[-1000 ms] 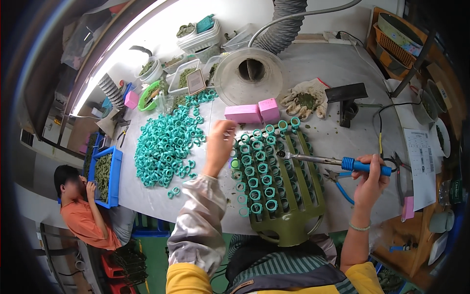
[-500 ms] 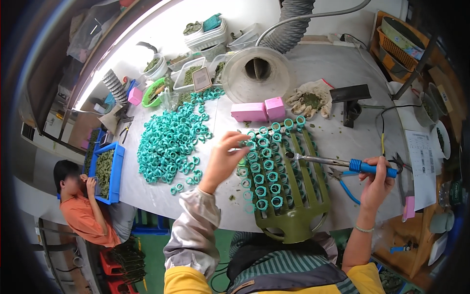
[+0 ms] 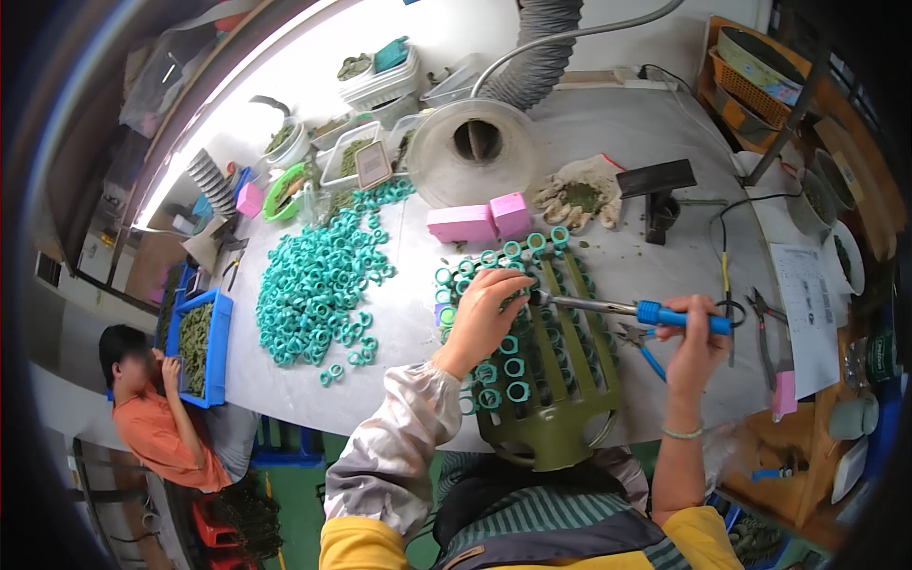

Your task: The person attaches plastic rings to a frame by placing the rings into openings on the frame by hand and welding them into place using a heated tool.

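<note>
Head view. Left hand (image 3: 480, 321) comes over the left part of an olive-green, slotted, flat rack (image 3: 541, 423); its fingers are bent and drawn close together, pointing right. Whether they pinch anything is hidden from above, so cannot tell. Right hand (image 3: 692, 353) has its fingers curled closed round the blue ribbed handle (image 3: 657, 313) of a slim tool with a straight metal shaft (image 3: 598, 305). The shaft runs left across the rack, its dark tip right by the left fingertips.

Rows of round, open, teal plastic-looking rings (image 3: 514, 368) sit on the rack, some beyond the left fingers, some nearer the body. Left of these fingers, well apart, a loose heap of like teal rings (image 3: 309, 285) spreads on the grey tabletop (image 3: 418, 313).

Beyond the left fingers, past the rack's far edge: two pink rectangular blocks (image 3: 462, 224), then a clear cone-shaped hood (image 3: 442, 157). Farther right, a pale cloth glove (image 3: 608, 176) bearing green crumbs, and a black metal stand (image 3: 655, 180).

Just below and left of the right fingers: blue-handled pliers (image 3: 653, 361). Far left of both hands, a person in an orange top (image 3: 161, 432) sits by a blue rectangular tray (image 3: 220, 347).
</note>
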Demonstrator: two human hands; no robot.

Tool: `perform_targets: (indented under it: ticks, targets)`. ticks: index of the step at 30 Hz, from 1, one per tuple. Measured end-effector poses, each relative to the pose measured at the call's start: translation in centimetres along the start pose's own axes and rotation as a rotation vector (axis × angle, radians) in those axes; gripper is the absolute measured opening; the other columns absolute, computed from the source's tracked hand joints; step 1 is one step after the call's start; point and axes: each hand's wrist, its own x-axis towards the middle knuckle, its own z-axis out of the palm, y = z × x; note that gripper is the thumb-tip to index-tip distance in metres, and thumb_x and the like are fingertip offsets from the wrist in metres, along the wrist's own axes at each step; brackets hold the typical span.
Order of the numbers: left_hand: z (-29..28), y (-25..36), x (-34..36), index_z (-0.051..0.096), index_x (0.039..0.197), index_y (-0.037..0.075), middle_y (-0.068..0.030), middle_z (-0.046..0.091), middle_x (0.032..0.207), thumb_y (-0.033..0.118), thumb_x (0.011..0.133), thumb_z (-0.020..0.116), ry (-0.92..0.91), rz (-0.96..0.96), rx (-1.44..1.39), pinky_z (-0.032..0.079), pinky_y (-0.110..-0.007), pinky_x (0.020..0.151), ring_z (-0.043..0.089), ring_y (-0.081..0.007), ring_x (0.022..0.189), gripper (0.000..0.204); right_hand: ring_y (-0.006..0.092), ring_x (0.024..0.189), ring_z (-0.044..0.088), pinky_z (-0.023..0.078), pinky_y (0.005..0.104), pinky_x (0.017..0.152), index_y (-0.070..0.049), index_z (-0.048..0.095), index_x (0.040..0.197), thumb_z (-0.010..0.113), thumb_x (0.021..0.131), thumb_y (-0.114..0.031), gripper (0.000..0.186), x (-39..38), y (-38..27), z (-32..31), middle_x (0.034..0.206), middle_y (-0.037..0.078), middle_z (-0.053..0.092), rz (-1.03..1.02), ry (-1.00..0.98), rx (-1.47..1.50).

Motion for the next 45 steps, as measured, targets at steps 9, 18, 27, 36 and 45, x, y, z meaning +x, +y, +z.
perform_targets:
  ticks: [9, 18, 27, 36, 45]
  targets:
    - [-6.2, -7.0, -2.4, 0.066, 0.101, 0.003, -0.0134, 0.063, 0.102, 0.004, 0.086, 0.066, 0.216, -0.32, -0.017, 0.052, -0.035, 0.08, 0.065, -0.0287, 0.091, 0.016, 0.0126, 0.05, 0.057, 0.044, 0.0208, 0.041, 0.001, 0.063, 0.077, 0.058, 0.096, -0.017, 0.027, 0.6, -1.2, -2.6, 0.078, 0.011, 0.067, -0.005, 0.073, 0.058]
    - [-10.8, -14.0, -12.3, 0.065, 0.099, 0.006, -0.0159, 0.063, 0.094, 0.013, 0.081, 0.072, 0.124, -0.51, 0.61, 0.05, -0.043, 0.075, 0.062, -0.0335, 0.085, 0.02, 0.0117, 0.051, 0.057, 0.043, 0.0198, 0.039, -0.001, 0.065, 0.077, 0.061, 0.095, -0.019, 0.026, 0.3, -2.0, -2.3, 0.076, 0.01, 0.067, -0.013, 0.075, 0.067]
    - [-10.6, -10.6, -10.6, 0.069, 0.112, -0.001, -0.0043, 0.064, 0.104, 0.006, 0.09, 0.068, 0.279, -0.697, -0.238, 0.054, -0.026, 0.078, 0.066, -0.0156, 0.095, 0.024, 0.0114, 0.049, 0.056, 0.043, 0.0202, 0.04, 0.0, 0.065, 0.077, 0.061, 0.095, -0.019, 0.026, 0.1, -2.4, -2.6, 0.076, 0.01, 0.067, -0.004, 0.075, 0.055]
    - [-3.0, 3.5, -3.4, 0.063, 0.116, 0.002, -0.0118, 0.062, 0.113, -0.005, 0.088, 0.062, -0.007, -0.104, -0.246, 0.054, -0.032, 0.072, 0.065, -0.0255, 0.085, 0.029, 0.0125, 0.05, 0.057, 0.045, 0.0217, 0.044, 0.001, 0.064, 0.079, 0.059, 0.097, -0.018, 0.027, -0.2, -2.3, -2.6, 0.078, 0.012, 0.068, -0.014, 0.056, 0.021]
    - [-0.1, 2.1, -2.1, 0.068, 0.112, 0.006, -0.0097, 0.067, 0.111, 0.001, 0.082, 0.07, -0.033, 0.021, 0.011, 0.049, -0.038, 0.089, 0.059, -0.0303, 0.103, 0.03, 0.0126, 0.051, 0.058, 0.047, 0.0223, 0.047, 0.003, 0.063, 0.081, 0.056, 0.098, -0.014, 0.025, -0.6, -1.1, -1.5, 0.08, 0.013, 0.068, -0.001, -0.026, 0.058]
